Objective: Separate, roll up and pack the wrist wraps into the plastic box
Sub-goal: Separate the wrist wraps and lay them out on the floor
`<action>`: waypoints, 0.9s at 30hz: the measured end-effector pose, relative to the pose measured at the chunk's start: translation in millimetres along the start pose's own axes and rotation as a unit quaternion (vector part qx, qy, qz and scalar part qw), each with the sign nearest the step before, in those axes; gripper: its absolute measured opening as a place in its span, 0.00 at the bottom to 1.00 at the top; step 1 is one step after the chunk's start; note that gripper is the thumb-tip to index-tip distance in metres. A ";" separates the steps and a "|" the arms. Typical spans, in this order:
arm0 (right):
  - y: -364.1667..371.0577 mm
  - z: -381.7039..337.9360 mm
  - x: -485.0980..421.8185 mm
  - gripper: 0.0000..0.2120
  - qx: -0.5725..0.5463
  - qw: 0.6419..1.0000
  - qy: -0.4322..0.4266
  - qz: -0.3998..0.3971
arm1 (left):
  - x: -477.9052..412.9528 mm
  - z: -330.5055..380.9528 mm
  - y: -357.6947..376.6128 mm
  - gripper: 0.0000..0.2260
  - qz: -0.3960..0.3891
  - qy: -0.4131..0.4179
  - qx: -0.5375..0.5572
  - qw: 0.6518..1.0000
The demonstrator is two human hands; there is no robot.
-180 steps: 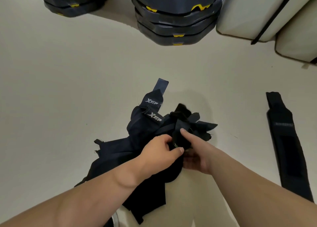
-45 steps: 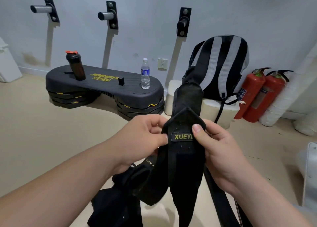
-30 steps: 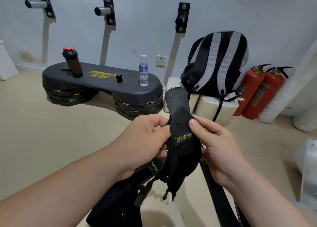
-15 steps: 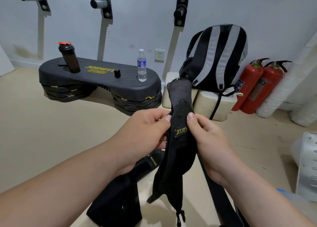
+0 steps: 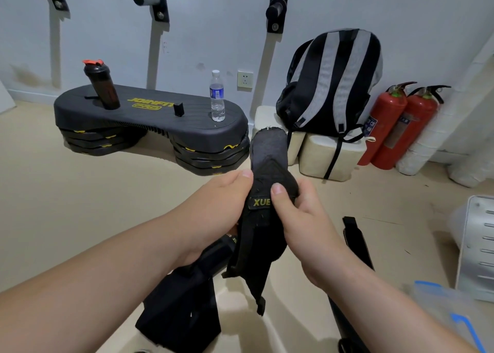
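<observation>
Head view: the left hand and right hand both pinch one black wrist wrap at its yellow label. Its rounded end stands above the grip and its tail hangs below. More wraps bunch under the left wrist. The plastic box sits blurred, below-right of the grip.

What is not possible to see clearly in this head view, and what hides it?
Head view:
- Label on the wrist wrap: the right hand covers letters after XUE.
- The plastic box: blurred, cut by the bottom edge.
- The floor wraps: forearms hide them, count unclear.
- The left hand: fingers behind the wrap.
</observation>
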State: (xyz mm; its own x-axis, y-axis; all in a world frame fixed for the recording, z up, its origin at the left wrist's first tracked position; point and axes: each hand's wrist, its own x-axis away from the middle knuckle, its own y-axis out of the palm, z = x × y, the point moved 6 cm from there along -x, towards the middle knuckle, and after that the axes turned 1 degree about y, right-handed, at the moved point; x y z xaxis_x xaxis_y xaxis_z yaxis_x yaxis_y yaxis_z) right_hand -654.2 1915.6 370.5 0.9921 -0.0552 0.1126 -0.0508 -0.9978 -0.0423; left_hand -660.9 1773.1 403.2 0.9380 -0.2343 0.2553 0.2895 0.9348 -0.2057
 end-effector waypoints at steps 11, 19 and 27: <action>-17.2 -3.1 -7.0 0.07 -0.143 0.982 0.057 0.112 | -3.6 -17.7 12.5 0.08 -0.066 0.019 -0.228 0.971; 0.0 -1.3 -0.4 0.14 -0.122 0.983 0.124 -0.051 | -10.0 1.1 1.5 0.10 0.026 0.067 -0.153 0.986; 18.6 -2.3 9.2 0.09 0.023 0.986 0.073 -0.148 | -11.1 23.7 -36.5 0.15 0.171 0.128 -0.061 0.975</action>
State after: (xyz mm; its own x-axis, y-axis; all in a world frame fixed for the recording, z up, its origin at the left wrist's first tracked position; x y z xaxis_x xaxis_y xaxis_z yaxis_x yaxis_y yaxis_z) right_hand -646.2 1896.4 373.0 0.9357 0.2303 0.2674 0.2471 -0.9685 -0.0302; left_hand -686.4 1747.9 430.3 0.9959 0.0128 -0.0891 -0.0435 0.9350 -0.3519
